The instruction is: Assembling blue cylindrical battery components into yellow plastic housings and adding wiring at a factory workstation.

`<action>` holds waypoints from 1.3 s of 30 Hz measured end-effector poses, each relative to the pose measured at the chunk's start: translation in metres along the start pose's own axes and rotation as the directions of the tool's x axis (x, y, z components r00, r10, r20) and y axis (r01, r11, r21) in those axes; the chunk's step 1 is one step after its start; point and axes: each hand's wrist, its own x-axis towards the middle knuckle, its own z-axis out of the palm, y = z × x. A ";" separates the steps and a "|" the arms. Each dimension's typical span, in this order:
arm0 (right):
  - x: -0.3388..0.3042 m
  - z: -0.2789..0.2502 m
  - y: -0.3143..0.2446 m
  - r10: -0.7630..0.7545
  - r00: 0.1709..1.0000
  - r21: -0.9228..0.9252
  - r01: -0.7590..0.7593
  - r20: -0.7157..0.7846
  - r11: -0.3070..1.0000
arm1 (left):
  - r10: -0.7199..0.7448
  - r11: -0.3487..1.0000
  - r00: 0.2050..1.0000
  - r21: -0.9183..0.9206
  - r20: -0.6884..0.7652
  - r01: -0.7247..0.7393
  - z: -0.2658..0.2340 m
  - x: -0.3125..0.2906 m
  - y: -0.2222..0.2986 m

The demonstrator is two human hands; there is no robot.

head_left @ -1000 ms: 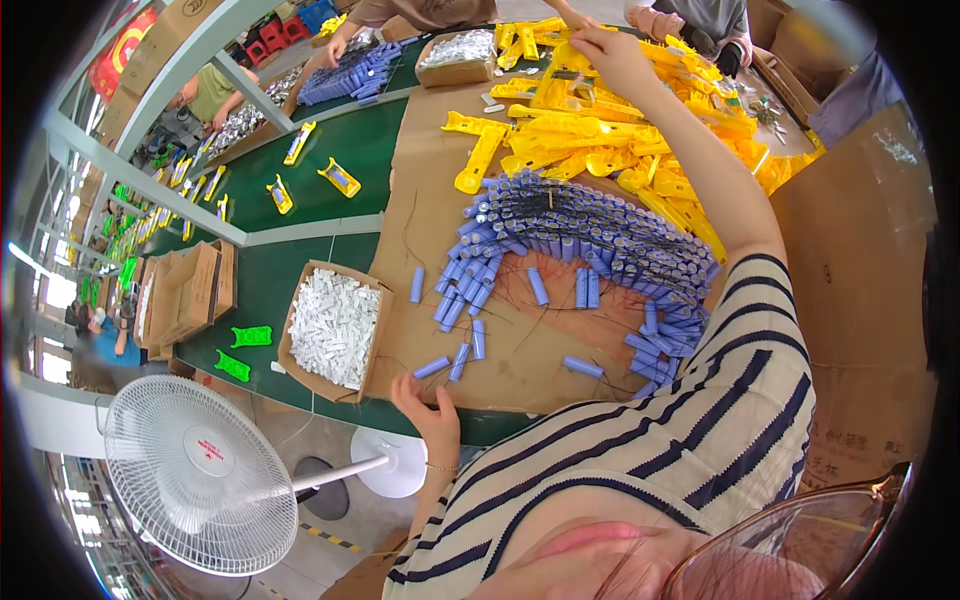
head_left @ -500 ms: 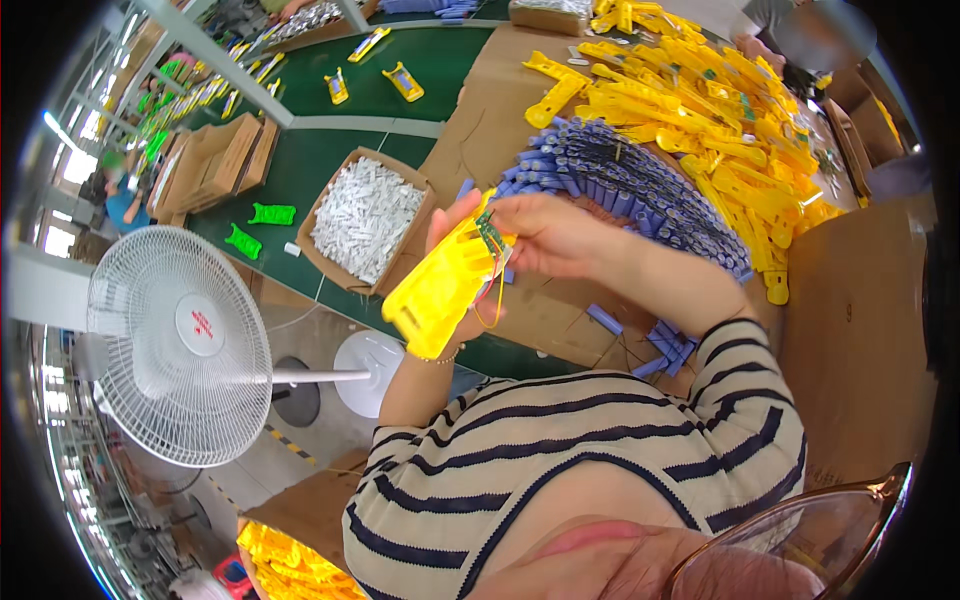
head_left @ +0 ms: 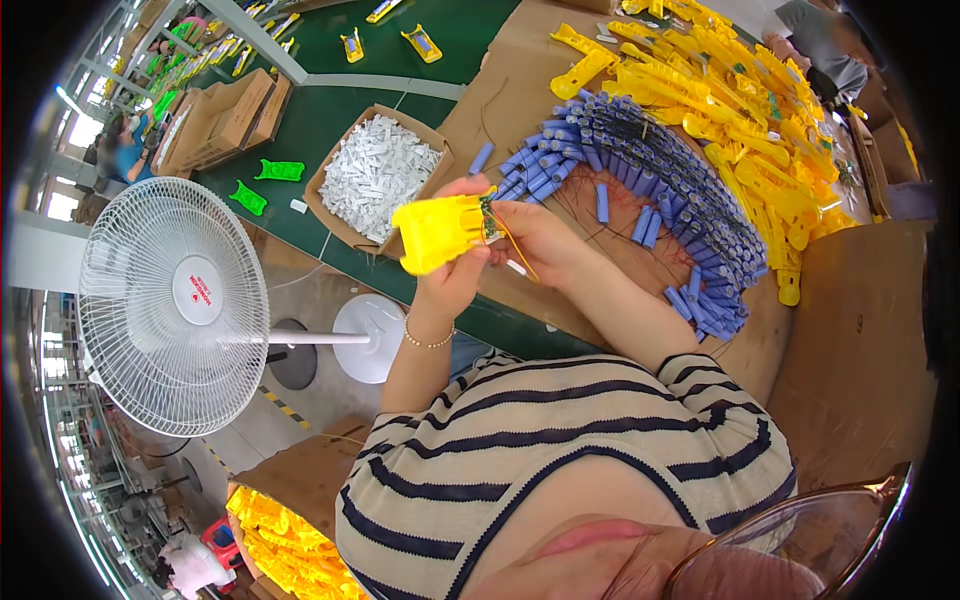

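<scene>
The left hand grips a yellow shell — the right hand grasps the board end. Blue cells lie beyond.

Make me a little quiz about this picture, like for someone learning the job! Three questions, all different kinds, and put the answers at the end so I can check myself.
1. True or false: only one hand is at the yellow plastic piece.

2. Pick one. The small pieces heaped in the open cardboard box are:
A. blue
B. white
C. green

3. Fill in the blank: the big round white machine on the left is a ____.

Key:
1. False. The left hand holds it, and the right hand is at its circuit board end.
2. B.
3. Fan.
</scene>
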 end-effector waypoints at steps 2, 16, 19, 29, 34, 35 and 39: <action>-0.006 -0.001 0.004 0.023 0.999 0.109 -0.028 0.046 0.994 | -0.002 1.000 1.000 0.020 -0.018 0.003 0.000 0.001 -0.003; -0.092 0.001 -0.044 -0.145 0.988 -0.637 0.082 -0.047 0.767 | -0.041 0.937 0.999 0.346 -0.030 0.049 -0.030 0.003 -0.026; -0.095 -0.004 -0.058 -0.238 0.970 -0.830 0.098 -0.042 0.549 | -0.104 0.951 0.995 0.295 0.002 0.099 -0.023 0.004 -0.027; -0.107 -0.017 -0.066 -0.354 0.934 -0.431 0.343 0.058 0.835 | -0.124 0.989 0.992 0.083 0.013 0.123 -0.009 -0.004 -0.043; -0.112 -0.027 -0.075 -0.347 0.938 -0.556 0.287 -0.001 0.780 | -0.156 0.986 0.988 -0.051 0.023 0.157 -0.010 -0.007 -0.050; -0.109 -0.030 -0.084 -0.427 0.890 -0.758 0.389 0.162 0.524 | -0.157 0.986 0.987 -0.051 0.022 0.158 -0.007 -0.007 -0.048; -0.093 -0.028 -0.070 -0.610 0.760 -0.613 0.597 0.225 0.518 | -0.353 0.912 0.934 -0.198 0.061 0.358 0.010 -0.013 -0.046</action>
